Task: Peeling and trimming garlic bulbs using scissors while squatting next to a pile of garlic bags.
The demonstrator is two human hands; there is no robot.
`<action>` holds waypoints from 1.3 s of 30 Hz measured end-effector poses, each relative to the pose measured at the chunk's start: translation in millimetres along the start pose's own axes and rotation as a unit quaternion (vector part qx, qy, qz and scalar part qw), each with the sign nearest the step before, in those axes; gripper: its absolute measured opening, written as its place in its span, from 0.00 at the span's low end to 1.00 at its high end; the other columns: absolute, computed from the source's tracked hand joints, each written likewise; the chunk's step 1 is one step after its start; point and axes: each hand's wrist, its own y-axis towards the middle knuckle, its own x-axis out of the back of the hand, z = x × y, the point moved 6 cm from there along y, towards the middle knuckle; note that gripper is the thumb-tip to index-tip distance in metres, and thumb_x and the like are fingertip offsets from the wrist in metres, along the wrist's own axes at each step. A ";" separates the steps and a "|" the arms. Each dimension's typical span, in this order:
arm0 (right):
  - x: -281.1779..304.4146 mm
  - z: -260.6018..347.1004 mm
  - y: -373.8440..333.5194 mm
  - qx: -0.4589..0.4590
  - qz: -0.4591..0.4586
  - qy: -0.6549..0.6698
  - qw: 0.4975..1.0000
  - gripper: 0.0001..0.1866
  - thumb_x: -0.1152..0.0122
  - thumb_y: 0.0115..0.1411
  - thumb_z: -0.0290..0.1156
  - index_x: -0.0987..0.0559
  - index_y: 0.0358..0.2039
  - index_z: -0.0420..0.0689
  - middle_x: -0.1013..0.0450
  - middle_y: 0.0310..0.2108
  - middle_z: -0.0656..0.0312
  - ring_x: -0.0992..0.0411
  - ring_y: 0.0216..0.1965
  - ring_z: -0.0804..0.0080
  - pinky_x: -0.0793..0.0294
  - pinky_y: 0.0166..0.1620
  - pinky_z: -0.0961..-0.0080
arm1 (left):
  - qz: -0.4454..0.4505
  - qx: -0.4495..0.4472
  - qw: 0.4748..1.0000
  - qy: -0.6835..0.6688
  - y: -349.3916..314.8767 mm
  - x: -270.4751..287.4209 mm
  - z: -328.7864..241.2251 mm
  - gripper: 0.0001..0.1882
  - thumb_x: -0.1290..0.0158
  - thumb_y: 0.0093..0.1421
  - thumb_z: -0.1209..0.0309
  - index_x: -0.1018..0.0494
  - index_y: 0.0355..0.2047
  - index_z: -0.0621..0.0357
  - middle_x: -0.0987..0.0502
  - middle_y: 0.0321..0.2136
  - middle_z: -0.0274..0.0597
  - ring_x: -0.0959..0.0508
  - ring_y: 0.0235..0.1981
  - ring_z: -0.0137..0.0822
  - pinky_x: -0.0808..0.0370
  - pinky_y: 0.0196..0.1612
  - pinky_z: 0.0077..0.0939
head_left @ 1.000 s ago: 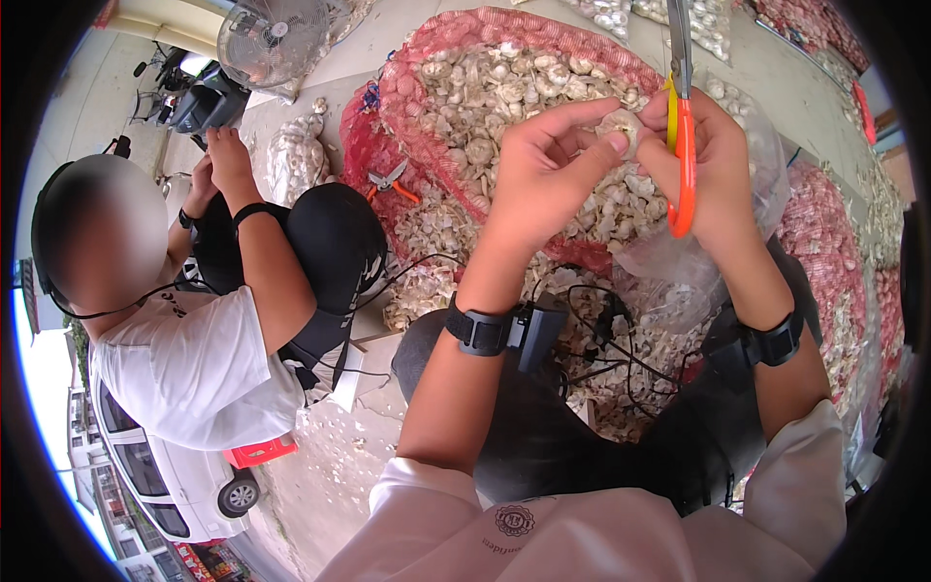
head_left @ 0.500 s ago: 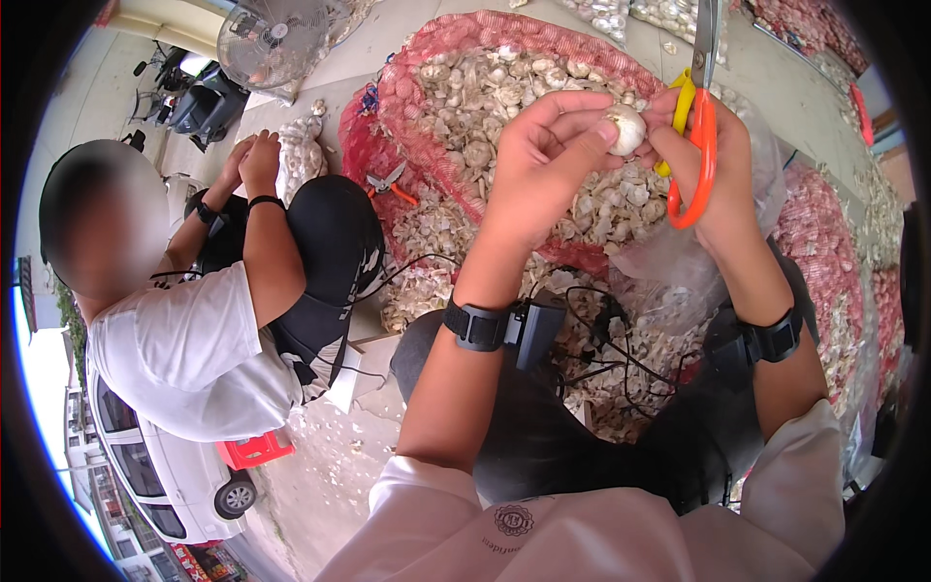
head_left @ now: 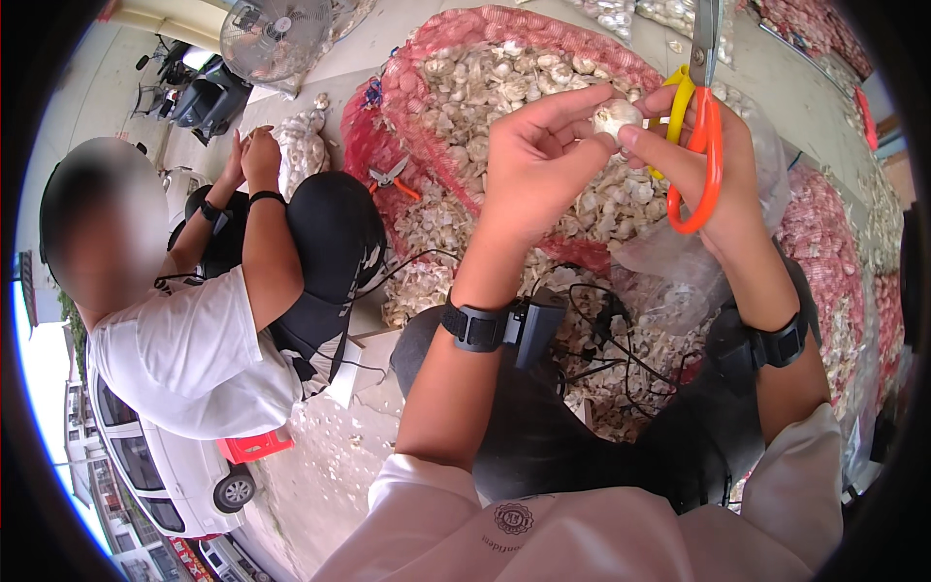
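Between the fingertips of my left hand (head_left: 546,160) sits a pale garlic bulb (head_left: 615,118), pinched by thumb and fingers. My right hand (head_left: 708,165) is closed around a pair of scissors (head_left: 716,160) with one orange and one yellow handle loop. Their blades point up and away from me, apart from the bulb. The right thumb tip and fingers touch the bulb's right side. Below and beyond both hands lies an open red mesh sack (head_left: 441,155) full of garlic bulbs and loose skins.
Orange-handled pruning shears (head_left: 393,181) lie at the sack's left. A person (head_left: 194,359) in a white shirt sits to my left, hands raised together. Black cables (head_left: 621,349) run over skins between my knees. More red mesh sacks (head_left: 819,233) stand right; a fan (head_left: 274,34) stands far left.
The garlic bulb has shifted slightly left and turned in my fingertips. My right thumb has moved in against it, while the scissors stay nearly in place.
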 end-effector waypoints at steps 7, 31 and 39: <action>-4.8 -2.1 -1.9 0.000 0.026 -0.019 0.999 0.16 0.29 0.49 0.27 0.26 0.35 0.41 0.28 0.23 0.66 0.31 0.22 0.84 0.34 0.26 0.86 | -0.061 -0.024 0.994 0.087 -5.7 1.3 -0.1 0.16 0.51 0.57 0.84 0.25 0.46 0.70 0.19 0.35 0.45 0.21 0.35 0.26 0.24 0.38 0.18; -2.0 -8.7 2.4 -0.098 0.021 0.115 0.988 0.21 0.30 0.49 0.33 0.28 0.38 0.36 0.28 0.27 0.60 0.28 0.27 0.73 0.28 0.32 0.76 | -0.062 -0.039 0.995 0.066 -4.9 0.0 -2.9 0.16 0.50 0.55 0.86 0.24 0.44 0.69 0.19 0.32 0.46 0.20 0.33 0.28 0.23 0.36 0.20; 6.3 -14.8 6.1 -0.135 0.005 0.157 0.978 0.14 0.32 0.52 0.34 0.25 0.34 0.41 0.28 0.28 0.62 0.29 0.28 0.76 0.29 0.31 0.76 | -0.076 -0.006 0.996 0.055 -2.5 -1.8 -7.0 0.14 0.47 0.55 0.85 0.23 0.43 0.68 0.19 0.31 0.47 0.20 0.30 0.27 0.23 0.34 0.18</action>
